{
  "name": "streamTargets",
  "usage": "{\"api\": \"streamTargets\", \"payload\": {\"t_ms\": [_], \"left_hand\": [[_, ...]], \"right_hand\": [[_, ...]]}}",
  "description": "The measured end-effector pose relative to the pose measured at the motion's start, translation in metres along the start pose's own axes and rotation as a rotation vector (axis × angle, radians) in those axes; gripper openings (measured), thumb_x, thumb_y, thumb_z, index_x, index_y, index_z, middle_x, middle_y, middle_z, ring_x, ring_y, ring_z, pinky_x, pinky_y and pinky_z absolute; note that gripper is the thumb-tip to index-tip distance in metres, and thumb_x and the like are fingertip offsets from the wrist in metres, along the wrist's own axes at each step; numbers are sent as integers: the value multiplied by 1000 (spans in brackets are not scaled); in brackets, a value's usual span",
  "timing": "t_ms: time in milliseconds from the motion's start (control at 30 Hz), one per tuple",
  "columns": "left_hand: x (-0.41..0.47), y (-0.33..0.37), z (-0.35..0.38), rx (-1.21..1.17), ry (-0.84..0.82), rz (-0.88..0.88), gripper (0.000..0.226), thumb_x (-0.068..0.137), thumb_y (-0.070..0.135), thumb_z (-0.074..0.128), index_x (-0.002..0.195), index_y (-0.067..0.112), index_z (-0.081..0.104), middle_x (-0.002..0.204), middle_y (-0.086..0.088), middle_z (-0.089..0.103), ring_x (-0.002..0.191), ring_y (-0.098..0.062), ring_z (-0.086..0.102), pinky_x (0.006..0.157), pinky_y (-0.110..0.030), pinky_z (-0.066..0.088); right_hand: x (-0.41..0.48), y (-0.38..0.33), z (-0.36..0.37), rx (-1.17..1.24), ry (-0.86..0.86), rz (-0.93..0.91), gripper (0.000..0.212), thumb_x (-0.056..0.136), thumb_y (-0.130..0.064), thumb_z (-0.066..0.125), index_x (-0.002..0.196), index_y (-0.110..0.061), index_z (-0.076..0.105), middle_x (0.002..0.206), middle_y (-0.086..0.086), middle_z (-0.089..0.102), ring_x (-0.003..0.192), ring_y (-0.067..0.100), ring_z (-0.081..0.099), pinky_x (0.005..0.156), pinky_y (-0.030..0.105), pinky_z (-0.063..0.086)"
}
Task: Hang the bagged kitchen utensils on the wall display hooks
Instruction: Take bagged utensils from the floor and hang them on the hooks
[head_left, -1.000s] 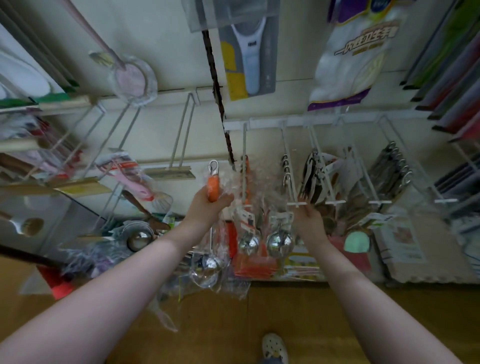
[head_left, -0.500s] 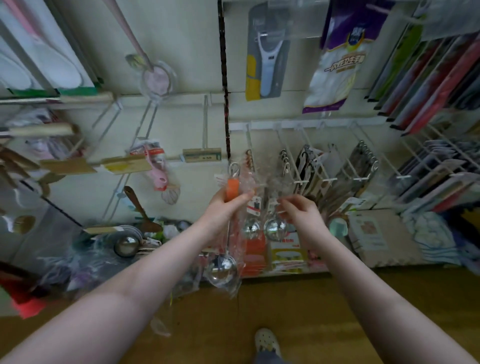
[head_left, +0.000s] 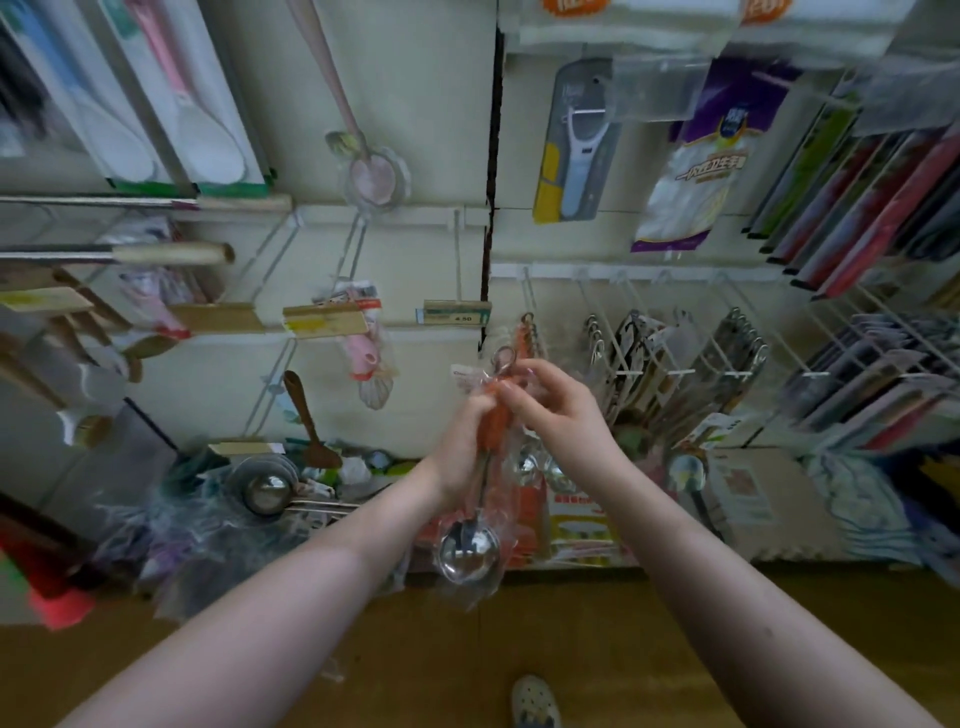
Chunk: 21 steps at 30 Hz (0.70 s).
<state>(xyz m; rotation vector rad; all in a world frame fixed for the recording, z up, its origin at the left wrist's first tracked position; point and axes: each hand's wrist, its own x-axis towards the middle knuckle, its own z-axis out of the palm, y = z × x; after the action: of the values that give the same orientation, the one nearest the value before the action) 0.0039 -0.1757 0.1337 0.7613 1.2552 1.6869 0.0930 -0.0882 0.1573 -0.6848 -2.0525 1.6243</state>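
Several rows of white wire hooks (head_left: 629, 372) run across the cream wall (head_left: 415, 104) in front of me, most of them loaded with packaged kitchenware, above a brown floor (head_left: 519, 649). High on the right hang a white and purple bag (head_left: 696, 171) and a carded peeler (head_left: 576, 140); at left centre a pink whisk (head_left: 363, 358) in plastic hangs behind a yellow price strip (head_left: 322, 319). A low shelf at the left holds loose steel ladles (head_left: 265, 488) and crumpled clear bags. My two bare forearms reach up to the middle of the display, where both hands meet on one bagged ladle (head_left: 470, 545). My left hand (head_left: 460, 452) is wrapped round its orange handle (head_left: 491, 421) through the clear bag, the bowl hanging downward below my wrist. My right hand (head_left: 558, 415) has its fingers curled in, pinching the top of the bag at the handle's upper end. The ladle is held off the wall, not yet on a hook, just left of the hook carrying more orange-handled ladles (head_left: 527, 335) and below a green price tag (head_left: 457, 313). Its small metal hanging ring (head_left: 504, 356) pokes up above my fingertips, near those hung ladles
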Motion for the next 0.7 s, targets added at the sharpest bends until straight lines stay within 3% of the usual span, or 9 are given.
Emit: {"api": "streamTargets", "payload": {"t_ms": [100, 200, 267, 333, 367, 433, 500, 600, 700], "left_hand": [[-3, 2, 0, -74, 66, -45, 50, 101, 26, 18, 116, 4, 61, 113, -15, 68, 109, -26, 62, 92, -35, 52], [1, 1, 0, -90, 135, -107, 54, 102, 35, 19, 101, 14, 69, 102, -8, 71, 106, -23, 63, 92, -34, 50], [5, -1, 2, -59, 206, -139, 56, 97, 52, 29, 116, 12, 63, 119, -12, 65, 118, -23, 57, 104, -42, 42], [8, -4, 2, -53, 216, -162, 66, 88, 60, 40, 129, 9, 51, 127, -16, 59, 120, -26, 56, 106, -47, 41], [10, -6, 2, -56, 229, -162, 58, 92, 52, 41, 127, 6, 47, 125, -18, 59, 115, -27, 59, 101, -46, 46], [12, -9, -1, -74, 261, -117, 25, 102, 31, 35, 112, 8, 40, 110, -16, 60, 94, -24, 64, 77, -35, 55], [13, -11, -2, -100, 276, -89, 7, 103, 22, 35, 99, 16, 36, 98, -9, 57, 78, -16, 62, 61, -26, 53], [15, -13, -4, -103, 311, -89, 8, 102, 20, 38, 95, 17, 36, 95, -6, 56, 76, -13, 61, 62, -25, 52], [22, -16, -8, -102, 321, -112, 7, 101, 21, 40, 96, 17, 37, 101, -10, 57, 85, -18, 63, 74, -32, 53]], "right_hand": [[-4, 5, 5, -6, 36, -24, 22, 85, -29, 66, 108, -28, 66, 89, -2, 71, 86, 13, 68, 77, 32, 57], [-7, 9, 13, -77, 61, -38, 21, 87, -30, 65, 108, -32, 64, 93, -7, 68, 89, 12, 65, 81, 31, 55], [-7, 11, 17, -79, 75, -24, 22, 88, -28, 64, 110, -28, 64, 93, -5, 67, 86, 10, 65, 75, 26, 54], [-6, 13, 17, -52, 93, 7, 21, 89, -26, 63, 110, -24, 65, 91, 2, 68, 80, 11, 65, 67, 22, 51], [-4, 14, 16, -52, 100, 20, 20, 89, -25, 63, 109, -24, 64, 93, 5, 68, 79, 12, 64, 66, 20, 50], [-2, 17, 15, -77, 106, 36, 21, 89, -26, 64, 109, -23, 63, 99, 6, 66, 86, 14, 64, 73, 24, 53], [2, 19, 16, -73, 111, 53, 24, 89, -27, 63, 111, -17, 64, 105, 7, 65, 94, 18, 65, 82, 34, 55], [8, 23, 18, -15, 118, 82, 21, 91, -23, 61, 109, -13, 66, 104, 6, 67, 95, 18, 66, 82, 35, 56], [17, 27, 20, 42, 95, 92, 21, 93, -19, 59, 110, -9, 66, 94, 2, 70, 85, 15, 67, 70, 28, 54]]}}
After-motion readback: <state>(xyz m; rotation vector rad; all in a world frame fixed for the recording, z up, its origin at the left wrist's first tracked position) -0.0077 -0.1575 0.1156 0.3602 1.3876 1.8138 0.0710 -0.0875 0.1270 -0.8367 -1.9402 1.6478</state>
